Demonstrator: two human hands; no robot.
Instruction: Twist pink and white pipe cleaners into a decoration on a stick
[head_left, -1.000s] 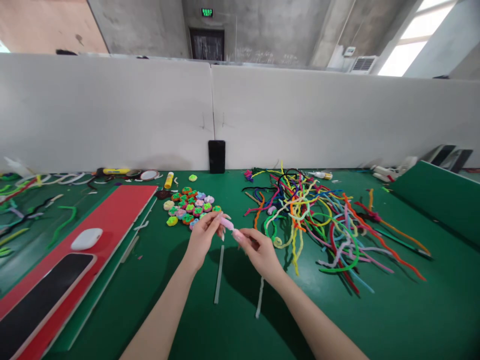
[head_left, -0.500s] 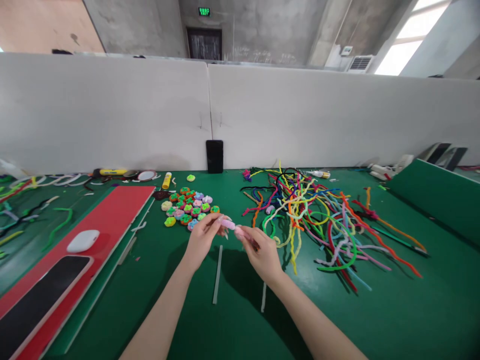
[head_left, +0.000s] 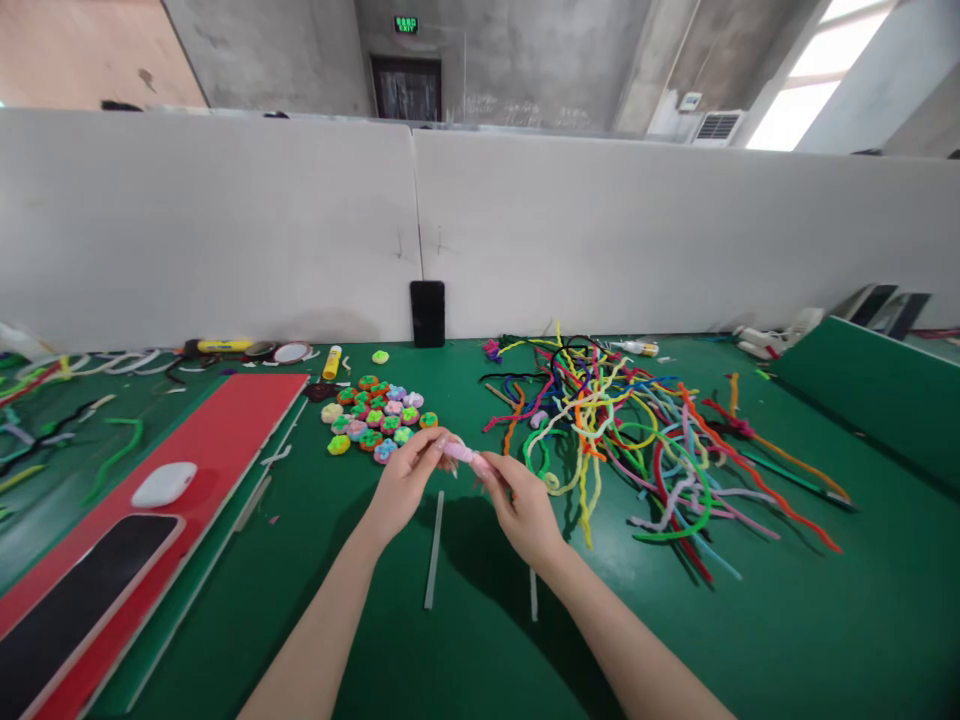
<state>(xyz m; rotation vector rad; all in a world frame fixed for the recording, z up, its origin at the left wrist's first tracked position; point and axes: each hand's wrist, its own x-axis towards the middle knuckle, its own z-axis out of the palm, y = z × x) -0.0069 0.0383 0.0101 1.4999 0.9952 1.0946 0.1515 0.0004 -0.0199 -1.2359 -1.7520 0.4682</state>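
Observation:
Between my two hands, above the green table, is a fuzzy pale-pink pipe cleaner (head_left: 460, 453), bunched into a short thick piece. My left hand (head_left: 411, 468) pinches its left end between thumb and fingers. The right end is pinched by my right hand (head_left: 523, 505), whose fingers partly cover it. A thin pale strip hangs or lies below my right wrist; I cannot tell whether it joins the pink piece. Under my hands lies a translucent glue stick (head_left: 434, 550). Several small fuzzy flowers (head_left: 375, 415) sit just beyond my left hand.
A tangled pile of coloured pipe cleaners (head_left: 607, 420) spreads at the right. To the left, a red board (head_left: 247, 410) carries a phone (head_left: 94, 580) and a white earbud case (head_left: 165, 484). Another black phone (head_left: 427, 314) leans against the white partition (head_left: 300, 220).
Both hands stay nearly in place, still on the pink pipe cleaner. My right fingers have turned slightly around its end, and the pale strip below the right wrist has shifted a little right.

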